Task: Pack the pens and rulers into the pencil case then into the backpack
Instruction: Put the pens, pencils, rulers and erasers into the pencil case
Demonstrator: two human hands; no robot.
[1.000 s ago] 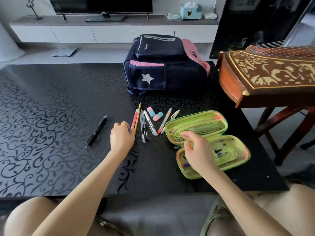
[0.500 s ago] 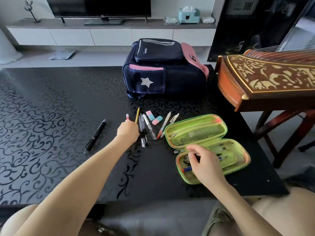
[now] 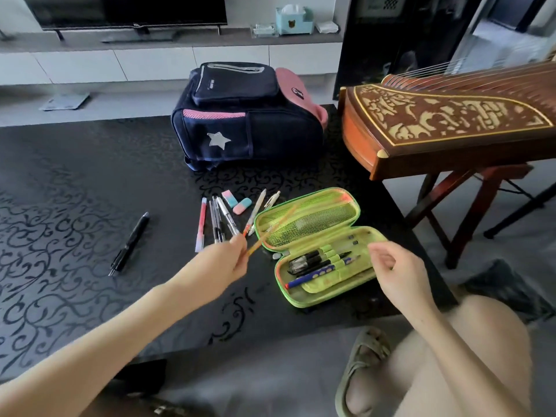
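My left hand [image 3: 231, 263] pinches a yellow pencil [image 3: 272, 229], blurred, slanting up over the lid of the open green pencil case [image 3: 304, 300]. Several pens lie in the case's lower half. My right hand [image 3: 397, 272] hovers over the case's right end with fingers loosely curled, holding nothing. On the black table [image 3: 60, 236] a pink pen [image 3: 201, 224], several clear pens [image 3: 219, 219], two erasers [image 3: 236, 202] and two more pens [image 3: 261, 209] lie left of the case. A black pen [image 3: 129, 243] lies apart, further left. The navy and pink backpack [image 3: 249, 118] stands behind.
A carved wooden zither [image 3: 451, 127] on a stand juts in at the right, close to the table edge. My knees and a sandal [image 3: 361, 365] are below the table's near edge. A TV cabinet [image 3: 180, 55] runs along the back.
My left hand has lifted the yellow pencil off the table and swung it right toward the case. My right hand has drawn out of the case to its right end.
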